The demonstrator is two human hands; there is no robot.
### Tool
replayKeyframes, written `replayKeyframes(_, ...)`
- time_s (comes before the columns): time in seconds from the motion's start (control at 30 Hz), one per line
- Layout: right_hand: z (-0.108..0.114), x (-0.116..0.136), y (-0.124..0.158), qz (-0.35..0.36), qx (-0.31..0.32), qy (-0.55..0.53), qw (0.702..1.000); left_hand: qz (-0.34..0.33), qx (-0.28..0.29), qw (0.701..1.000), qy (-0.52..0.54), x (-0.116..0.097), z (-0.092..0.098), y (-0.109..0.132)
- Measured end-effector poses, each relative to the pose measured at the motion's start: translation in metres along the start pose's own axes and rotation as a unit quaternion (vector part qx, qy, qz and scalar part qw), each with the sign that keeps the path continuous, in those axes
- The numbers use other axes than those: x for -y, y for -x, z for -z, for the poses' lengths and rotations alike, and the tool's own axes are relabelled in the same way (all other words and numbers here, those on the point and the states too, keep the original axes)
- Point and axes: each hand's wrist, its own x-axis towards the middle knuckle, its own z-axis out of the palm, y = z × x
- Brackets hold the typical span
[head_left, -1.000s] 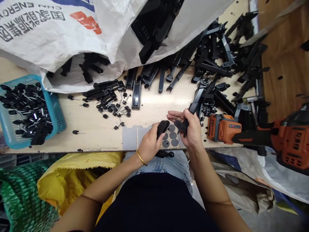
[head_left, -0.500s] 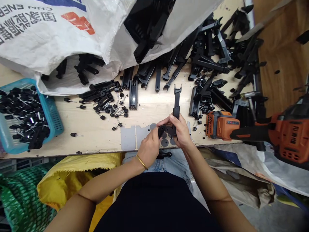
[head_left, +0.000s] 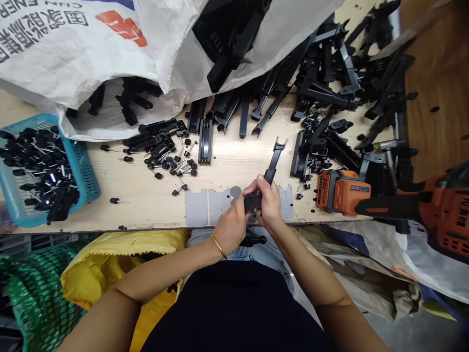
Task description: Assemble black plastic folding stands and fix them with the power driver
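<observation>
Both hands meet over the front edge of the wooden bench. My right hand is closed around a black plastic arm with a forked tip, which slants up and to the right. My left hand pinches a dark, rounded black part against the lower end of that arm. Fingers hide where the two pieces touch. Under the hands lie flat grey pads, partly covered. Black-headed screws are scattered farther left on the bench.
A blue basket of black-headed screws stands at left. A white sack with black parts covers the back. An orange cordless power tool lies at right, near heaped black arms. A yellow sack hangs below the bench edge.
The forked arm has tipped to the right. My left hand has brought the rounded black part against its lower end. The whole view has shifted slightly.
</observation>
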Motion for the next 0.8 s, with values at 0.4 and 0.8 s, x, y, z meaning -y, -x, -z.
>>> replayKeyframes(0.4,0.017,-0.007,-0.007,0.003,0.033,-0.021,0.999,-0.005,0.110,0.992,-0.055,-0.007,0.013,-0.008)
replayKeyframes(0.8,0.008,-0.021,-0.007,0.029,-0.053,-0.066,0.996,0.009,0.113,0.992,-0.061,-0.003,0.011,-0.012)
